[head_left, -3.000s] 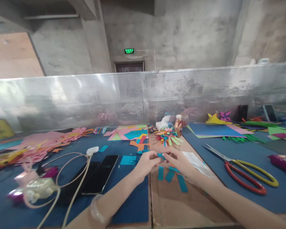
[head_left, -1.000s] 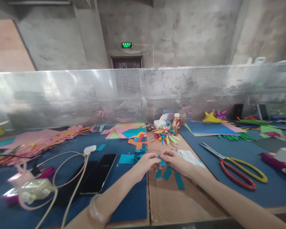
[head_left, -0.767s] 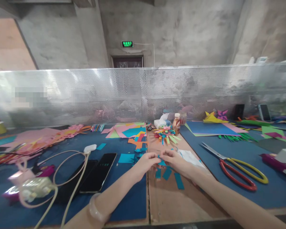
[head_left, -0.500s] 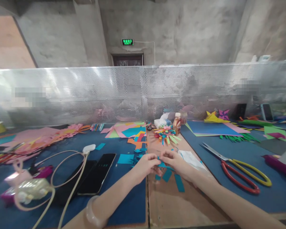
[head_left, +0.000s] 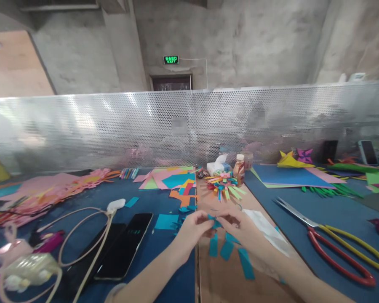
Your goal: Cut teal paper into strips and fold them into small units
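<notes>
Between the fingers of both hands is a small blue paper piece [head_left: 213, 220], partly covered by the fingertips. My left hand [head_left: 194, 231] pinches it from the left. From the other side, the fingers of my right hand [head_left: 235, 222] are closed on the same paper. Just below the hands, several blue paper strips [head_left: 246, 264] lie on the brown board [head_left: 221, 286]. Beside my left hand are a blue paper rectangle [head_left: 166, 221] and some folded blue pieces, partly hidden by the hand. A white sheet [head_left: 267, 230] lies partly under my right forearm.
Scissors [head_left: 318, 227] with red and yellow handles lie at right. A phone [head_left: 126, 248] and a white cable [head_left: 97, 240] are at left. Behind the hands stand a colourful paper-strip bundle [head_left: 224, 181] and a brown bottle [head_left: 239, 170]. A perforated metal screen [head_left: 113, 130] borders the table.
The view has shifted slightly, so the scissors sit further right. My hands stay together on the blue paper, and more of the strips below them shows.
</notes>
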The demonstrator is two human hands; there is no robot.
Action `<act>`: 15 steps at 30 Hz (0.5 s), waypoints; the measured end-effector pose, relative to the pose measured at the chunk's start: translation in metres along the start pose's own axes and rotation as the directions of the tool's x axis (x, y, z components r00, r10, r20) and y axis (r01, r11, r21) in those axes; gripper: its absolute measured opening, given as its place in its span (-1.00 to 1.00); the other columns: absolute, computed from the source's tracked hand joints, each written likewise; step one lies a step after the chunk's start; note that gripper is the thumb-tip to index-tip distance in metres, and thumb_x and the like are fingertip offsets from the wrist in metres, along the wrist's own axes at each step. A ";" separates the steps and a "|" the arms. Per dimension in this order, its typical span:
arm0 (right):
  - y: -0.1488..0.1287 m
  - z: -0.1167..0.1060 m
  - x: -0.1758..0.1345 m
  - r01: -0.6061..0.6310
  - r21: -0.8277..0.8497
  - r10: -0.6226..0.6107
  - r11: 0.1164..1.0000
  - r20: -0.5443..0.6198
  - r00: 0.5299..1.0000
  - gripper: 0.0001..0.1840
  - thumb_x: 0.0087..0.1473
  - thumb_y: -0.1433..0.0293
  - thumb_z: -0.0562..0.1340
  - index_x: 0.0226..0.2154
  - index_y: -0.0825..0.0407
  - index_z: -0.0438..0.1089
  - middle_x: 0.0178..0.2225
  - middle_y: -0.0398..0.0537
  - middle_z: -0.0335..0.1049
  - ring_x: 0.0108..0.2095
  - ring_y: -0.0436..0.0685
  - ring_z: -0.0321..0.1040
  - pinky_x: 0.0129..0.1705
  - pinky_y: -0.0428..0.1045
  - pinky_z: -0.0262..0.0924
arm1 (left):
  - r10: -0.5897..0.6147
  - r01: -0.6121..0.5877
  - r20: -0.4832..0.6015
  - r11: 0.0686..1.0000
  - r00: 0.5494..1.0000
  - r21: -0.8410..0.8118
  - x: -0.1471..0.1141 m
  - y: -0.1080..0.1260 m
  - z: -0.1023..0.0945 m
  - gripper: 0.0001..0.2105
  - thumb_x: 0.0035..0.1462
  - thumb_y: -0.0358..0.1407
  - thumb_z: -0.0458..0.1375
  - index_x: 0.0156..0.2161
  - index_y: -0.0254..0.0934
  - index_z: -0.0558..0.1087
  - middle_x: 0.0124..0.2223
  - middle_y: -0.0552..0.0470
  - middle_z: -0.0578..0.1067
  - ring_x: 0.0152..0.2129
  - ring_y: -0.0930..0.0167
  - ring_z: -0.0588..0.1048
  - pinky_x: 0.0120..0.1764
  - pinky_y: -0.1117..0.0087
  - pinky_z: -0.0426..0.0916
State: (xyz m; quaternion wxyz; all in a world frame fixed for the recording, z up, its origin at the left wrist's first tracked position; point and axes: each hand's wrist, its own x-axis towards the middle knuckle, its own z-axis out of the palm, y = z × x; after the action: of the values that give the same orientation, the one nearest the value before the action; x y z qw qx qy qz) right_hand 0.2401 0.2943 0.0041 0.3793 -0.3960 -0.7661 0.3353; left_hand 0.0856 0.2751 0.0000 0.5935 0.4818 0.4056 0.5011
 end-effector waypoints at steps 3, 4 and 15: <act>-0.001 -0.002 0.004 0.089 -0.191 -0.086 0.978 0.027 0.996 -0.81 -0.04 0.37 0.10 -0.36 0.06 0.39 -0.47 -0.08 0.38 -0.53 0.00 0.24 -0.49 -0.11 0.13 | 0.050 -0.049 -0.010 0.995 0.999 0.087 0.001 0.000 0.000 -0.84 -0.17 -0.27 0.16 -0.52 -0.33 0.31 -0.53 0.09 0.38 -0.58 0.47 0.40 -0.42 0.43 0.28; -0.002 -0.003 0.005 0.117 -0.227 -0.111 0.967 0.039 0.993 -0.81 -0.04 0.39 0.10 -0.38 0.06 0.39 -0.47 -0.08 0.38 -0.55 -0.02 0.23 -0.51 -0.12 0.13 | 0.055 -0.054 -0.009 0.992 0.998 0.110 0.001 -0.001 0.000 -0.85 -0.16 -0.28 0.15 -0.52 -0.34 0.31 -0.53 0.09 0.38 -0.57 0.47 0.39 -0.42 0.43 0.28; 0.009 -0.004 0.013 0.333 -0.424 -0.303 0.843 0.138 0.943 -0.84 -0.06 0.51 0.07 -0.48 0.08 0.36 -0.53 -0.09 0.34 -0.55 -0.03 0.21 -0.51 -0.15 0.10 | 0.022 -0.018 -0.017 0.976 1.000 0.217 0.003 -0.003 0.000 -0.90 -0.15 -0.34 0.09 -0.54 -0.32 0.26 -0.60 0.13 0.33 -0.59 0.46 0.38 -0.51 0.49 0.23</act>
State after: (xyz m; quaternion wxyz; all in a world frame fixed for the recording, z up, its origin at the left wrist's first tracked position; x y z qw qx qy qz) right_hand 0.2416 0.3110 0.0026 0.3047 -0.3279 -0.8888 0.0982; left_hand 0.0871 0.2780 -0.0031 0.5282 0.5429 0.4589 0.4644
